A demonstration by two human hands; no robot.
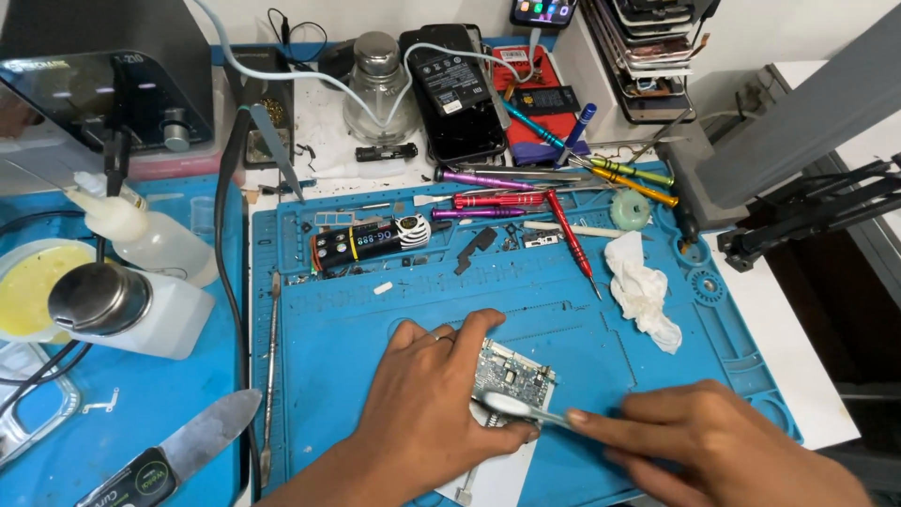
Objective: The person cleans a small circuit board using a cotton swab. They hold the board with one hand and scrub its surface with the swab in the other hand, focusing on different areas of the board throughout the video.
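Note:
My left hand point(427, 404) presses down on a small green circuit board point(514, 376) that lies on the blue work mat point(357, 319), thumb and fingers pinning its left edge. A ring shows on one finger. My right hand point(713, 446) comes in from the lower right and holds a white brush point(516, 407) whose head rests against the board's near edge. Under the board a white sheet point(497, 474) sticks out toward me.
Several coloured screwdrivers point(526, 202) lie at the mat's back, with a crumpled white tissue point(643, 291) to the right. A black battery part point(361, 244), a metal spudger point(270, 376), a knife point(178, 455), white liquid bottles point(141, 300) and a dismantled phone point(455, 89) surround the mat.

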